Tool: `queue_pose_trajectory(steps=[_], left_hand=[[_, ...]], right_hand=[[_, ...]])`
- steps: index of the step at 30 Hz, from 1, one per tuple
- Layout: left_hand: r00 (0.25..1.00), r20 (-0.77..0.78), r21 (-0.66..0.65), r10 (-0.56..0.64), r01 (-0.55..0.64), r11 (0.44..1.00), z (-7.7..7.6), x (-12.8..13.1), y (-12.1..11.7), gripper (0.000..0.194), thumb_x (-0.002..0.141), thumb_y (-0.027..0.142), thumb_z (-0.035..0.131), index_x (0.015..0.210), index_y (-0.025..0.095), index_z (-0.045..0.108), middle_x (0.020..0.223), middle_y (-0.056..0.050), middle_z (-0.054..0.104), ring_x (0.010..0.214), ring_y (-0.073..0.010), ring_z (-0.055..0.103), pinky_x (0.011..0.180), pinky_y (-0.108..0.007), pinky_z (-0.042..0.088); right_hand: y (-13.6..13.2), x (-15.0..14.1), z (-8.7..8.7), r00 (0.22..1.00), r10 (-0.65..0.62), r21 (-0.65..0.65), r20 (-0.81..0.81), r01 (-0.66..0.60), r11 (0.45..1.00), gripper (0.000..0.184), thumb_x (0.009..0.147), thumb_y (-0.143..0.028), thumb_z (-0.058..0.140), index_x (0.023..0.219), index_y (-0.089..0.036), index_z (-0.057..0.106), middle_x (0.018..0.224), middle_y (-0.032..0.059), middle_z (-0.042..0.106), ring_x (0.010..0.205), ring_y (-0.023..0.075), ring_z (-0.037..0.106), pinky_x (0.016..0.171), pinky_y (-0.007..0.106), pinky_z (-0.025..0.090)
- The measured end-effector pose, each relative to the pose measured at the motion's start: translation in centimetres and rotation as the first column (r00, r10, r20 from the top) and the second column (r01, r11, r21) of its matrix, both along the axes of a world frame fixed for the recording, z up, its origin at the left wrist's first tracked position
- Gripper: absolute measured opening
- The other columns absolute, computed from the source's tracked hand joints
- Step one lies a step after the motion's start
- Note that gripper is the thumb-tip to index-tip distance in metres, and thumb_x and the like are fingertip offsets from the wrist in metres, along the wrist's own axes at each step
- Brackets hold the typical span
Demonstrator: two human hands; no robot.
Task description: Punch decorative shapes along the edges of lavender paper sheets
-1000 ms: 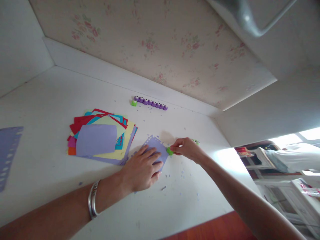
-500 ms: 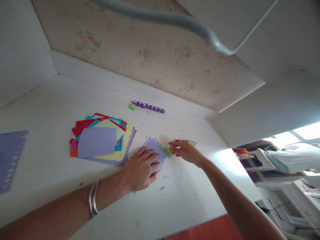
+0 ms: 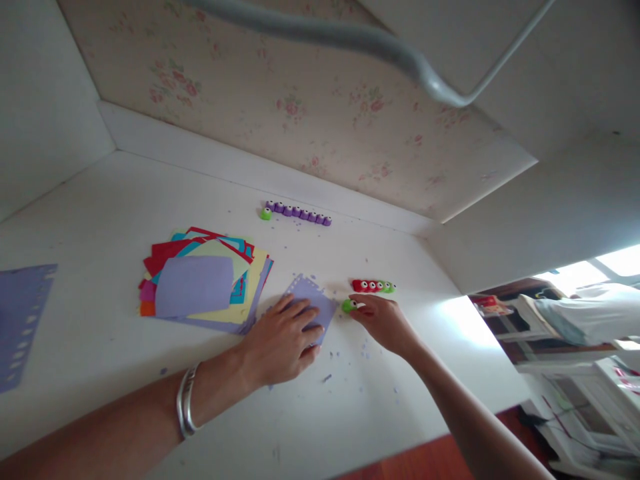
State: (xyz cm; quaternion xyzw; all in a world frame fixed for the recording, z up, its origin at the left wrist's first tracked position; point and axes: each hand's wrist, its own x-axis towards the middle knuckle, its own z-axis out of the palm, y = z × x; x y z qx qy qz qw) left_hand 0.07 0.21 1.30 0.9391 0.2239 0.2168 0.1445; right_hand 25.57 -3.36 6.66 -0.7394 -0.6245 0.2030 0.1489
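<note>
My left hand [image 3: 285,337] lies flat with fingers spread over a small purple sheet of paper [image 3: 316,301], whose far edges carry punched holes. Just right of that sheet, my right hand [image 3: 383,321] pinches a small green craft punch [image 3: 349,305] with a white and black top. The punch is apart from the paper's edge, low over the white table. Behind the right hand stands a short row of red punches [image 3: 364,286] and green punches [image 3: 384,287].
Purple punches [image 3: 300,213] line up near the wall, with a green punch [image 3: 266,214] in front. A stack of coloured paper [image 3: 195,285] lies left of my hands, and another punched purple sheet [image 3: 25,320] at the far left. Paper bits [image 3: 327,379] litter the table.
My right hand has moved a little right, taking the green punch away from the paper's edge. The red and green row behind it shows more fully. My left hand stays put.
</note>
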Motion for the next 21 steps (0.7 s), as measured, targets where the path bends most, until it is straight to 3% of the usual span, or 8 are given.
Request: queue_pose_trajectory(steps=[4, 8, 13, 21], left_hand=[[1.000, -0.005, -0.017, 0.000, 0.000, 1.000, 0.0, 0.0, -0.1, 0.029, 0.095, 0.040, 0.054, 0.118, 0.026, 0.067, 0.135, -0.005, 0.060, 0.132, -0.0270, 0.047, 0.117, -0.050, 0.024], [1.000, -0.005, -0.024, 0.006, -0.006, 1.000, 0.1, 0.0, 0.0, 0.029, 0.096, 0.040, 0.053, 0.116, 0.025, 0.067, 0.134, -0.006, 0.060, 0.133, -0.0277, 0.047, 0.117, -0.051, 0.024], [1.000, -0.008, -0.005, 0.026, -0.026, 1.000, 0.3, 0.0, 0.1, 0.032, 0.095, 0.043, 0.053, 0.115, 0.023, 0.068, 0.131, -0.008, 0.062, 0.131, -0.0297, 0.048, 0.116, -0.054, 0.026], [0.999, 0.000, 0.034, 0.046, -0.046, 0.998, 0.4, 0.1, 0.1, 0.028, 0.095, 0.038, 0.055, 0.114, 0.021, 0.067, 0.129, -0.009, 0.064, 0.128, -0.0296, 0.052, 0.114, -0.054, 0.032]], right_hand=[[-1.4, 0.6, 0.7, 1.000, 0.005, -0.008, 0.016, -0.005, 1.000, 0.036, 0.084, -0.031, 0.059, 0.116, -0.023, 0.072, 0.106, 0.0070, 0.077, 0.084, 0.0222, 0.075, 0.080, 0.033, 0.057], [-2.7, 2.5, 0.8, 0.996, -0.077, 0.009, 0.049, 0.076, 0.997, 0.036, 0.085, -0.034, 0.057, 0.116, -0.023, 0.070, 0.099, 0.0073, 0.079, 0.082, 0.0232, 0.076, 0.077, 0.033, 0.056], [-3.6, 5.6, 0.0, 0.988, -0.138, 0.055, 0.072, 0.134, 0.989, 0.033, 0.085, -0.034, 0.056, 0.113, -0.023, 0.070, 0.100, 0.0082, 0.078, 0.082, 0.0239, 0.075, 0.076, 0.035, 0.057], [-4.0, 8.2, -1.2, 0.992, -0.108, 0.117, 0.072, 0.099, 0.988, 0.032, 0.086, -0.033, 0.053, 0.111, -0.023, 0.071, 0.113, 0.0091, 0.072, 0.082, 0.0212, 0.074, 0.074, 0.033, 0.059]])
